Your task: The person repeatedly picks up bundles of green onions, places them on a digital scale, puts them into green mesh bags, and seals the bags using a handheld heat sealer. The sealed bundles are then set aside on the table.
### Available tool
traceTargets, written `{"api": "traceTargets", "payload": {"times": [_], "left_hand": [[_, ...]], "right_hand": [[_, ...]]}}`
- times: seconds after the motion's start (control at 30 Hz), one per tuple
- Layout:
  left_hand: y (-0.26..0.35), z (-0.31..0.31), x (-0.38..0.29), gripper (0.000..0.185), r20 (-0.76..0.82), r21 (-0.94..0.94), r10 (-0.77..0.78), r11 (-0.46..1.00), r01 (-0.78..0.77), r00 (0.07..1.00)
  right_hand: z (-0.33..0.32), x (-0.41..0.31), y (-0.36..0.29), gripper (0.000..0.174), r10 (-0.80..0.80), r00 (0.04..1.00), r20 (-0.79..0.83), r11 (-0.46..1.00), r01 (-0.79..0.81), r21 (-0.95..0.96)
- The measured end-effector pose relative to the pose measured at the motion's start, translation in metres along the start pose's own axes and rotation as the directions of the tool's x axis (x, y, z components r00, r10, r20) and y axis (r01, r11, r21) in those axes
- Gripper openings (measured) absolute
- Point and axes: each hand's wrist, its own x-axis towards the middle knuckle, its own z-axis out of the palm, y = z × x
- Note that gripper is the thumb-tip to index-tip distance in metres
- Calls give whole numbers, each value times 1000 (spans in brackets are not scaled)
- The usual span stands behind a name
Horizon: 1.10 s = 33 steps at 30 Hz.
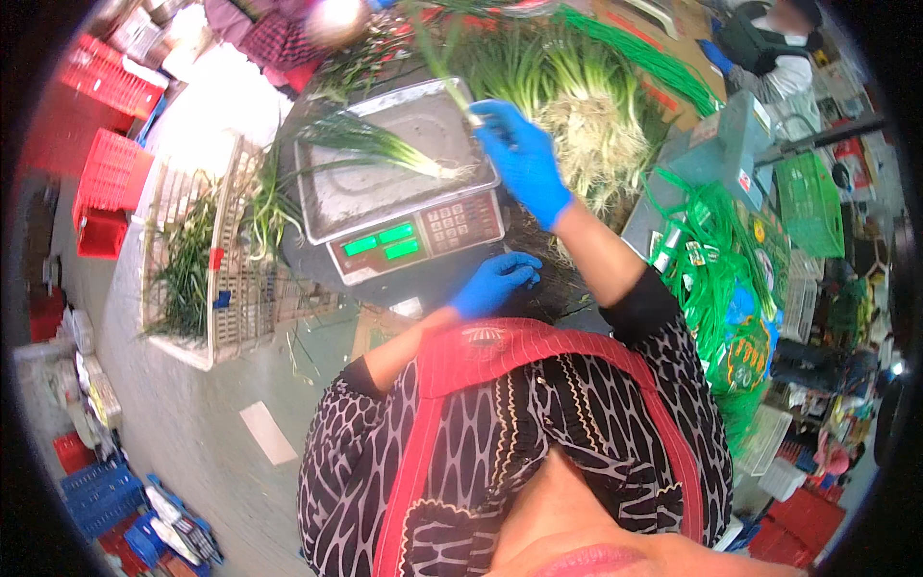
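Observation:
My right hand (520,155), in a blue glove, grips a green onion (456,92) near its white end, over the right edge of the weighing pan. The onion's leaves point away from me and are blurred. My left hand (497,283), gloved too, rests in front of the digital scale (461,227), fingers loosely bent and nothing visible in them. A small bunch of green onions (382,144) lies on the scale's metal pan (339,209), roots to the right. Beyond my right hand is a large heap of green onions (584,108), its pale roots towards me.
Left of the table, a plastic crate (214,303) holds green leaves. Loose onions (268,216) hang by the scale. Green plastic ties (696,252) lie at right beside a grey-green box (721,144). A person with a blue glove (715,56) is at the far right; another person (277,36) is across the table.

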Motion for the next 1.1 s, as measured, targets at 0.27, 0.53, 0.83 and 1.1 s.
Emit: {"api": "traceTargets", "payload": {"times": [0.27,0.53,0.83,1.1], "left_hand": [[-7,-25,-37,26,-191,-66,-14,998,1,981],[-10,-12,-10,23,-55,35,-28,999,30,998],[-12,-3,-2,20,165,275,-240,942,189,957],[13,-5,-4,22,221,403,-233,906,129,947]], "right_hand": [[43,-7,87,23,-319,941,110,854,336,-398],[-88,-154,133,20,271,952,-139,962,-274,-4],[-132,-319,135,10,604,652,-459,781,-600,175],[-120,-346,139,22,425,637,-643,718,-670,-189]]}}
